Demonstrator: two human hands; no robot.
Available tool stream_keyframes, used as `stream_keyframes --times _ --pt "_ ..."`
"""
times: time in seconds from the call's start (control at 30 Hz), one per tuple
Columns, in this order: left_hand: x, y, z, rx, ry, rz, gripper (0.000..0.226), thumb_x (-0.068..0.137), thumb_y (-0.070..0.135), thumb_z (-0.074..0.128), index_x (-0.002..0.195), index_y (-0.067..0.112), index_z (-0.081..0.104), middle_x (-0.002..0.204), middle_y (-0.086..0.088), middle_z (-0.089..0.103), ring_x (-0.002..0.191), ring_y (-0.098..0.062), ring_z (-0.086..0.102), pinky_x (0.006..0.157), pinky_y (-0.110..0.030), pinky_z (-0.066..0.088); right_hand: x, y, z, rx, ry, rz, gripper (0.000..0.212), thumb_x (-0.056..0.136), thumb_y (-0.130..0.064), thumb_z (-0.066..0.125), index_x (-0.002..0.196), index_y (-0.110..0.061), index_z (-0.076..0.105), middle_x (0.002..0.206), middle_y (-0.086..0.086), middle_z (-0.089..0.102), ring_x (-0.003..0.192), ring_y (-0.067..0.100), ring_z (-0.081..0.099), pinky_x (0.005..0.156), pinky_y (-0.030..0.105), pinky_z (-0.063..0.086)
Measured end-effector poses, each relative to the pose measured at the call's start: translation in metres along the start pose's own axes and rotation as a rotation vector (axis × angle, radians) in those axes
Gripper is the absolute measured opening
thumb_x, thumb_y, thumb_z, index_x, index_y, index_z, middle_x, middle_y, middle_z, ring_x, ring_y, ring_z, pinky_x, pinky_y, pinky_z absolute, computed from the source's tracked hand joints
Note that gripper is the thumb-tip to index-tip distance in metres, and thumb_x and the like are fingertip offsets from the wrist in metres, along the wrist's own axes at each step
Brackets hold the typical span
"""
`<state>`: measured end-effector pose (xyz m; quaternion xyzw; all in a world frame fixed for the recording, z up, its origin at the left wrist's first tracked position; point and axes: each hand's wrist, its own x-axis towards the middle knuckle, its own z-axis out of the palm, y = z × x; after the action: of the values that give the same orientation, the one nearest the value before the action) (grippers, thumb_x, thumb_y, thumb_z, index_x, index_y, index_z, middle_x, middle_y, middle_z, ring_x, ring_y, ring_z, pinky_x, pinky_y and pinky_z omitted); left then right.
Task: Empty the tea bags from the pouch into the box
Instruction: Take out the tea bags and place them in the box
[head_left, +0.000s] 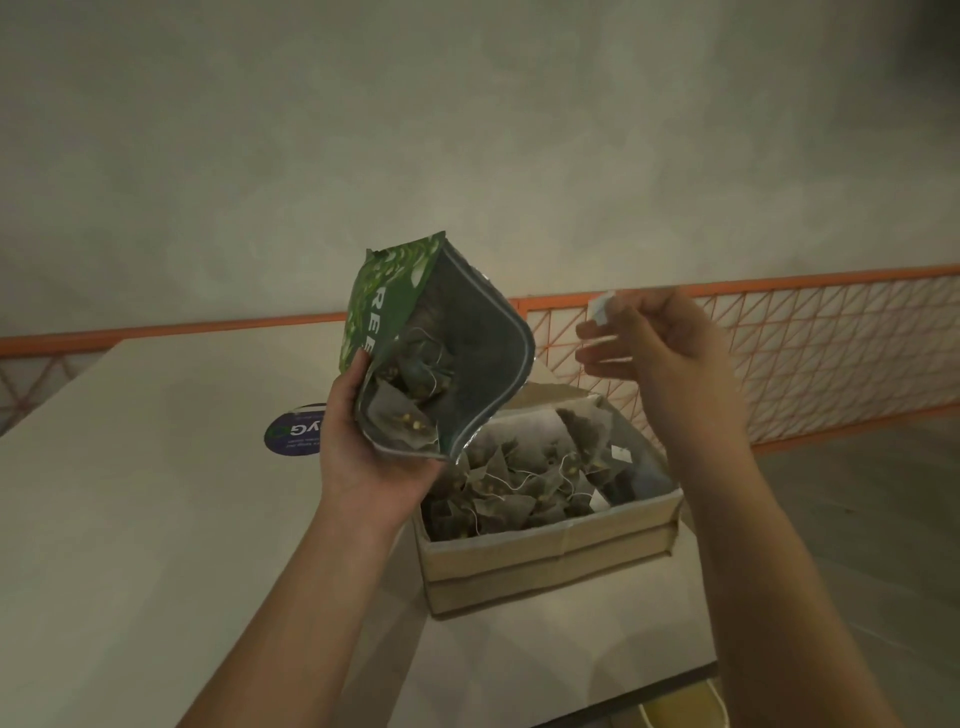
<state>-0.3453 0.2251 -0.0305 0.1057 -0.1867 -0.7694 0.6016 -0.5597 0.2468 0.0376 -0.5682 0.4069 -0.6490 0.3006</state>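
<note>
Your left hand (363, 447) grips the open green pouch (415, 353), tilted above the tea-bag-filled box (550, 551) on the worktop (156, 519); your right hand (660, 343) pinches a small white tag (601, 307) over the box.

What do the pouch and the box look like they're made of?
Pouch: likely plastic laminate, printed green outside, silvery foil-like lining inside, zip strip along the mouth. Box: plain brown cardboard, matte, with creased folded walls.

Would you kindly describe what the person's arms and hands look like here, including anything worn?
Both forearms are bare, with no sleeves in view. The left hand and right hand show no gloves, and no rings, watch or bracelets are visible.
</note>
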Motion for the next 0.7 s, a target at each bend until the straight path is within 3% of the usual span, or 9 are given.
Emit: stream_keyframes --times 0.17,0.3,0.53,0.63,0.7 --pt "-0.001 -0.005 0.004 -0.011 0.022 0.026 0.051 0.095 0.050 0.057 0.137 0.022 0.063 0.144 -0.013 0.059 0.134 -0.037 0.054 0.109 -0.047 0.046 -0.003 0.047 -0.012 -0.105 -0.082 0.107 0.011 0.097 -0.018 0.054 0.099 -0.009 0.060 0.097 0.008 0.071 0.090 0.024 0.069 0.081 0.035 0.057" --pt "0.000 -0.007 0.003 0.006 0.034 0.029 0.052 0.094 0.049 0.057 0.138 0.022 0.062 0.146 -0.013 0.057 0.136 -0.037 0.051 0.115 -0.047 0.040 -0.011 0.065 -0.015 -0.498 -0.210 0.126 0.011 0.094 -0.025 0.059 0.097 -0.017 0.066 0.090 -0.001 0.069 0.086 0.016 0.066 0.071 0.025 0.053" --pt "0.000 -0.007 0.000 0.063 0.024 0.029 0.056 0.095 0.053 0.053 0.140 0.020 0.060 0.147 -0.014 0.055 0.136 -0.036 0.051 0.111 -0.046 0.043 -0.036 0.017 0.022 -0.332 -0.011 -0.256 0.006 0.090 -0.021 0.062 0.095 -0.024 0.064 0.085 -0.014 0.061 0.077 0.004 0.057 0.065 0.014 0.046" --pt "-0.002 -0.007 0.003 0.121 0.040 0.040 0.062 0.098 0.055 0.046 0.148 0.017 0.051 0.145 -0.009 0.056 0.127 -0.028 0.057 0.099 -0.038 0.053 -0.046 0.005 0.049 -0.550 -0.118 -0.455 0.011 0.088 -0.025 0.066 0.098 -0.025 0.071 0.085 -0.014 0.061 0.083 0.002 0.052 0.076 0.021 0.041" --pt "-0.003 -0.007 0.004 0.118 0.037 0.036 0.059 0.099 0.052 0.045 0.142 0.014 0.056 0.133 -0.008 0.063 0.114 -0.023 0.064 0.089 -0.032 0.058 -0.049 0.009 0.065 -0.783 -0.161 -0.476 0.020 0.088 -0.034 0.063 0.103 -0.026 0.073 0.093 -0.008 0.062 0.092 0.014 0.053 0.080 0.030 0.036"
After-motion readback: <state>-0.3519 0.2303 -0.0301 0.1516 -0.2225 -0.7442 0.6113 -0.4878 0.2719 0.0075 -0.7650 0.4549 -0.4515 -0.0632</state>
